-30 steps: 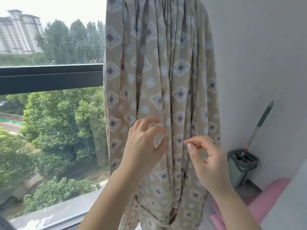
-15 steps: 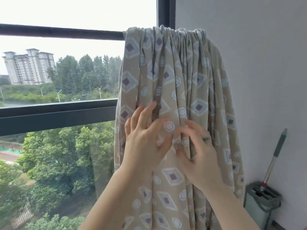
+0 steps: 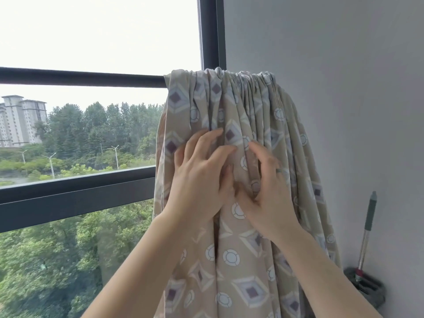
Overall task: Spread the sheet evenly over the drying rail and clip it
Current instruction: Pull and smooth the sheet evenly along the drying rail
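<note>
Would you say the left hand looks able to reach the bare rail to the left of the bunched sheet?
Probably yes. The left hand lies on the sheet near its left edge, and the rail beside it is bare, with nothing hanging in between, though it sits higher up.

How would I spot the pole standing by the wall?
Take the grey wall right of the window. Follow it down past the patterned sheet to a grey bucket. The mop handle rises from it, the only thin silver pole, grey-green grip on top.
</note>
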